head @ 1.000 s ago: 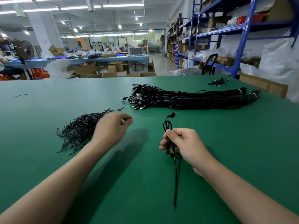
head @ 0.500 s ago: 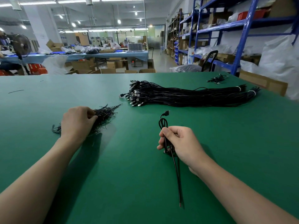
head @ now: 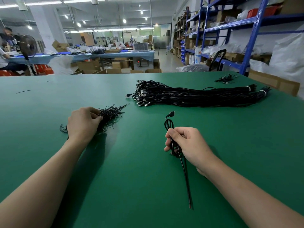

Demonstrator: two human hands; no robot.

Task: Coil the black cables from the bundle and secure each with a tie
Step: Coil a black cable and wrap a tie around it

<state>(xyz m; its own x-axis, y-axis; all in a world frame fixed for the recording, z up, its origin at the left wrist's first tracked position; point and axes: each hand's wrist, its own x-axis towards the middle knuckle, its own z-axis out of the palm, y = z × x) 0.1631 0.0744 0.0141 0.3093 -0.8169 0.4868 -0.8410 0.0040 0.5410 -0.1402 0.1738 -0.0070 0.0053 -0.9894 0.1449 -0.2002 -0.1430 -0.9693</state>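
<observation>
Right hand (head: 187,145) clamped round the coiled cable (head: 169,125): loops and plug end stick out beyond my thumb, my fingers hide the middle of the coil, and the loose tail trails from under my palm toward me on the table (head: 131,186). Left hand (head: 83,122) has its fingers curled into the pile of ties (head: 111,114), pinching strands; my knuckles hide how many. The bundle (head: 189,96) lies beyond my right hand, well apart.
</observation>
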